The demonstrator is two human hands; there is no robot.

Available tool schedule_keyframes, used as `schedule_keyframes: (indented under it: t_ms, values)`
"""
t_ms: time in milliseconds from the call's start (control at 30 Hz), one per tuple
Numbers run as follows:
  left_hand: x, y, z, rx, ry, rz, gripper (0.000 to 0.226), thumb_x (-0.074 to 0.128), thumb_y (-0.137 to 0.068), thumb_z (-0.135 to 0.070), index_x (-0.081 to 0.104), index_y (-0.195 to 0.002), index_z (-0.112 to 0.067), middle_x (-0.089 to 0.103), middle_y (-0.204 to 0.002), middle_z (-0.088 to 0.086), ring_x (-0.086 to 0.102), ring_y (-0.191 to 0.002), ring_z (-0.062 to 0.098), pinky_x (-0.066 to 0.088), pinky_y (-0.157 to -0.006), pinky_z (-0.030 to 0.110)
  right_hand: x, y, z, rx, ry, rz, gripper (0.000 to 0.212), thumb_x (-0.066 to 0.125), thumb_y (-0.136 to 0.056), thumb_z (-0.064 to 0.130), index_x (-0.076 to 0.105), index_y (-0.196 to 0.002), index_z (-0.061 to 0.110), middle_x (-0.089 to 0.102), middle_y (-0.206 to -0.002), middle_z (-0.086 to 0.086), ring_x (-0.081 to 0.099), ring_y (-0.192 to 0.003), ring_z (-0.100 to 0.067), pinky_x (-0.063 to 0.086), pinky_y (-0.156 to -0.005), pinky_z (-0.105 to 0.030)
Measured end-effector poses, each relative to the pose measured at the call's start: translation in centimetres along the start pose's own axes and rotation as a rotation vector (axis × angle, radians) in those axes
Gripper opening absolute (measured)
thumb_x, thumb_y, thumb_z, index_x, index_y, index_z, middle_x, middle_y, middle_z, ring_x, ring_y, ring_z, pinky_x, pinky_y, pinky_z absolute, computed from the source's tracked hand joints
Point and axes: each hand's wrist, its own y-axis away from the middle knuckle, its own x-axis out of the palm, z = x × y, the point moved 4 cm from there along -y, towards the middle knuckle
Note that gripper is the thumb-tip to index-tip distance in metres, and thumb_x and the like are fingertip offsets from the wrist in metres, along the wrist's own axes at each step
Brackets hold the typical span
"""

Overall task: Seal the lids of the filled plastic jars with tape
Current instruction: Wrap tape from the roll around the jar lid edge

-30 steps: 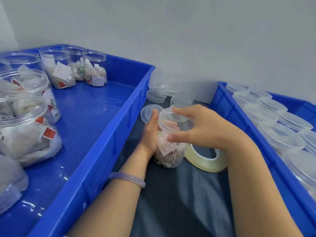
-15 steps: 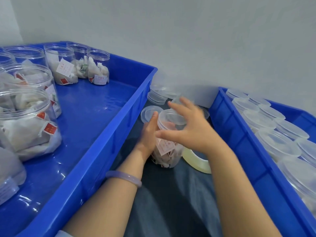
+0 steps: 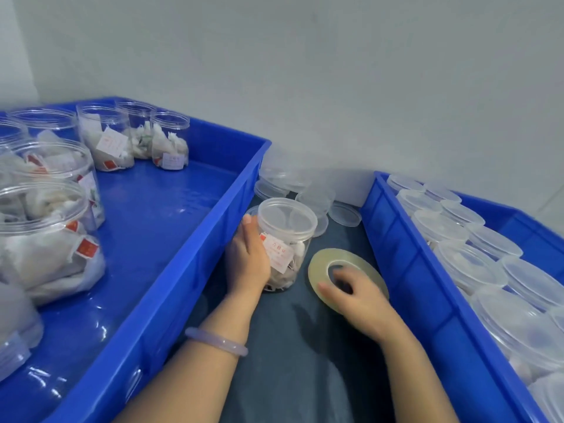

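**Step in hand (my reading):** lid is on, tape comes next. You need to take up the roll and find its free end.

**Left hand** (image 3: 250, 257): your palm is against the side of the jar (image 3: 285, 242) and your fingers are curled round its far wall. The jar stands upright on the dark cloth (image 3: 290, 346) with its lid (image 3: 287, 216) seated on top.

**Right hand** (image 3: 358, 297): it is just right of your left hand. Your fingers are curled into the core of the tape roll (image 3: 317, 270) and your thumb is on the outer edge, pinching the near side of the ring. (Blur softens the fingertips. The roll lies flat on the cloth, not yet lifted.)

**Notes for you:**
- Keep your left-hand hold low on the jar wall. The seam under the lid rim must stay bare all round for the tape.
- Tilt the roll up on edge before lifting. Clear tape hides its free end, so run a thumbnail round the outer face to find it.
- Check that the lid sits level before any tape touches it, because tape over a cocked lid would only lock in the gap.
- Start the strip on the side facing you, half on the lid rim and half on the wall. Turn the jar with your left hand rather than carrying the roll round it.
- Space is tight. The left crate (image 3: 195, 248) touches your left hand's outer side, the right crate (image 3: 406, 270) is close beyond your right hand, and the loose lids (image 3: 345, 213) lie just past the jar.
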Motion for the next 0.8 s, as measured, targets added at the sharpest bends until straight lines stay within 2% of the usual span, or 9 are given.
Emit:
schedule_keyframes:
  t_ms: [67, 133, 200, 300, 433, 500, 567, 667, 800]
  values:
    - [-0.4, 0.3, -0.3, 0.054, -0.069, -0.066, 0.04, 0.027, -0.102, -0.037, 0.056, -0.101, -0.01, 0.062, -0.099, 0.005, 0.055, -0.089, 0.023, 0.031, -0.067, 0.024, 1.3, 0.1, -1.5, -0.012, 0.317, 0.035, 0.049, 0.059, -0.084, 0.052, 0.058, -0.119, 0.017, 0.052, -0.122, 0.003, 0.041, -0.127, -0.019, 0.021, -0.113, -0.031]
    - [-1.0, 0.9, -0.9, 0.121, -0.095, -0.144, 0.025, 0.036, -0.102, -0.032, 0.046, -0.092, -0.012, 0.059, -0.084, -0.001, 0.054, -0.079, 0.024, 0.03, -0.062, 0.026, 1.4, 0.2, -1.2, -0.068, 0.345, -0.064, 0.04, 0.061, -0.087, 0.044, 0.058, -0.116, 0.017, 0.055, -0.115, 0.005, 0.045, -0.125, -0.019, 0.018, -0.115, -0.037]
    - [-1.5, 1.8, -1.6, 0.222, -0.103, -0.134, 0.022, 0.042, -0.1, -0.032, 0.041, -0.085, -0.016, 0.052, -0.07, -0.012, 0.051, -0.068, 0.019, 0.028, -0.054, 0.027, 1.2, 0.5, -0.8, -0.101, 0.257, -0.132, 0.037, 0.058, -0.09, 0.041, 0.057, -0.118, 0.018, 0.06, -0.114, 0.005, 0.048, -0.122, -0.017, 0.017, -0.115, -0.034]
    - [-1.6, 3.5, -3.0, 0.441, -0.143, -0.012, 0.026, 0.044, -0.092, -0.041, 0.049, -0.081, -0.017, 0.056, -0.066, -0.006, 0.053, -0.061, 0.016, 0.038, -0.054, 0.032, 0.5, 1.2, -0.7, -0.054, -0.041, -0.273, 0.043, 0.057, -0.086, 0.05, 0.055, -0.121, 0.025, 0.059, -0.116, 0.011, 0.052, -0.113, -0.013, 0.04, -0.099, -0.034]
    - [-0.6, 5.7, -4.0, 0.654, -0.27, 0.185, 0.037, 0.044, -0.09, -0.035, 0.066, -0.081, -0.007, 0.062, -0.06, 0.001, 0.057, -0.052, 0.023, 0.048, -0.049, 0.034, -0.7, 2.3, -0.1, -0.035, -0.284, -0.511, 0.044, 0.056, -0.07, 0.069, 0.057, -0.083, 0.027, 0.06, -0.073, 0.02, 0.056, -0.072, -0.002, 0.044, -0.067, -0.032]
    - [0.1, 6.6, -4.0, 0.55, -0.218, 0.318, 0.04, 0.044, -0.088, -0.041, 0.07, -0.096, -0.011, 0.068, -0.072, -0.006, 0.064, -0.063, 0.014, 0.054, -0.06, 0.031, -0.8, 2.5, -0.2, -0.054, -0.363, -0.539, 0.04, 0.06, -0.071, 0.064, 0.056, -0.072, 0.024, 0.055, -0.055, 0.019, 0.049, -0.055, -0.002, 0.036, -0.057, -0.027]
    - [0.9, 7.2, -3.6, 0.404, -0.162, 0.424, 0.047, 0.047, -0.087, -0.047, 0.064, -0.117, -0.016, 0.068, -0.094, -0.011, 0.065, -0.082, 0.001, 0.052, -0.072, 0.016, -0.8, 2.7, 0.0, -0.101, -0.409, -0.52, 0.031, 0.066, -0.077, 0.052, 0.057, -0.07, 0.023, 0.052, -0.05, 0.018, 0.045, -0.049, -0.003, 0.033, -0.055, -0.027]
    - [2.0, 7.8, -2.9, 0.286, -0.099, 0.64, 0.06, 0.047, -0.087, -0.046, 0.035, -0.143, -0.03, 0.056, -0.131, -0.009, 0.058, -0.102, -0.011, 0.047, -0.084, 0.009, -0.6, 2.9, 0.6, -0.182, -0.507, -0.474, 0.016, 0.062, -0.076, 0.037, 0.06, -0.074, 0.021, 0.057, -0.054, 0.012, 0.048, -0.052, -0.005, 0.038, -0.054, -0.031]
    - [2.4, 7.7, -2.8, 0.267, -0.011, 0.753, 0.071, 0.054, -0.089, -0.035, 0.016, -0.149, -0.034, 0.044, -0.144, -0.007, 0.056, -0.108, -0.009, 0.047, -0.078, 0.008, -0.1, 3.1, 1.3, -0.291, -0.682, -0.38, 0.018, 0.045, -0.072, 0.018, 0.061, -0.081, 0.018, 0.063, -0.065, 0.007, 0.054, -0.059, -0.005, 0.041, -0.053, -0.021]
